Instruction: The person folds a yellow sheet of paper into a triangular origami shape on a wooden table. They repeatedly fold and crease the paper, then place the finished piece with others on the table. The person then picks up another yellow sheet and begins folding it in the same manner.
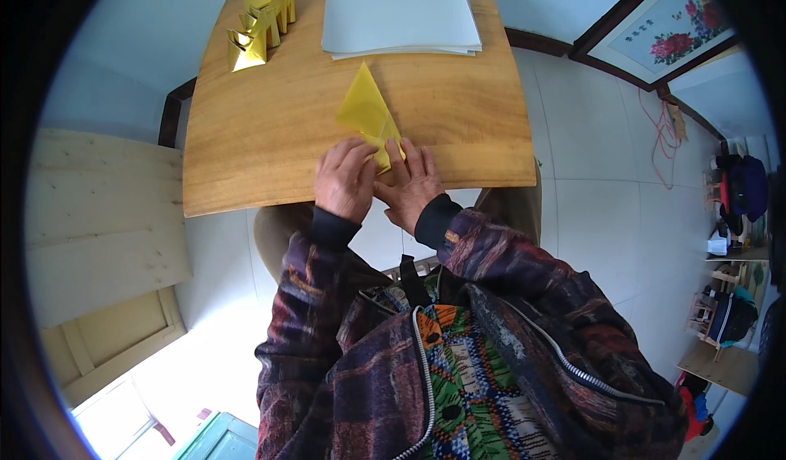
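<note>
A folded sheet of gold paper [368, 103] lies on the wooden table [276, 153], its sharp tip pointing away from me and a crease across its lower part. At its lower left edge, my left hand [345, 176] pinches the paper with bent fingers. My right hand [412, 180] holds the lower right part down, fingers spread a little and fingertips on the paper. Both thumbs come close together at the near edge, where the hands partly hide the fold.
Several folded gold paper pieces [264, 24] stand in a row at the table's far left. A stack of white paper sheets [399, 11] lies at the far side. Shelves with bags [746, 183] stand along the right wall, below a framed flower picture [675, 36].
</note>
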The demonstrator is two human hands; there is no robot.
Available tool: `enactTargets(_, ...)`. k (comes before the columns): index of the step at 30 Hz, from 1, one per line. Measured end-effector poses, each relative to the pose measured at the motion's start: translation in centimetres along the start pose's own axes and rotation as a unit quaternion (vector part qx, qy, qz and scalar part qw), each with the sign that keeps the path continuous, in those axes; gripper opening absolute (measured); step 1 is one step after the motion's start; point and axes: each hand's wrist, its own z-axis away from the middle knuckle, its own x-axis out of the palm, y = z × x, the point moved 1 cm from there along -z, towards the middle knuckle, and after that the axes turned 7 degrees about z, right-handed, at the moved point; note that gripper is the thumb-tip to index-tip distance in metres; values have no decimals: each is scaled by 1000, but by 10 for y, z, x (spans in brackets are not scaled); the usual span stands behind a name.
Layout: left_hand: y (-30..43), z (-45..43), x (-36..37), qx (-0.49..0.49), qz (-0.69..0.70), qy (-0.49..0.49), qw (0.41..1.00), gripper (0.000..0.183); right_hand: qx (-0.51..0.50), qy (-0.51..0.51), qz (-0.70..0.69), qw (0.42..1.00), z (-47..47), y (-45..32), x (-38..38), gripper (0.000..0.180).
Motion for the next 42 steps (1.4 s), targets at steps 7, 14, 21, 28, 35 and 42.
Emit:
enactTargets(7, -19, -36, 22, 7, -79, -211, 974, 34, -5, -22, -52, 998, 0, 2, 2, 57)
enactTargets(14, -27, -30, 24, 38, -68, -161, 984, 34, 1, 11, -49, 999, 1, 1, 3, 52)
enactTargets(21, -28, -26, 25, 30, -53, -118, 991, 30, 7, 38, -69, 997, 3, 1, 11, 58)
enactTargets(28, -26, -22, 27, 12, -40, -97, 994, 30, 6, 65, -69, 995, 3, 0, 14, 64)
enactTargets(35, -26, -21, 26, -3, -59, -109, 992, 30, 6, 62, -85, 994, 3, 1, 13, 64)
enactTargets(42, -24, -21, 25, -8, -65, -109, 992, 31, -11, 56, -88, 994, 6, 4, 6, 57)
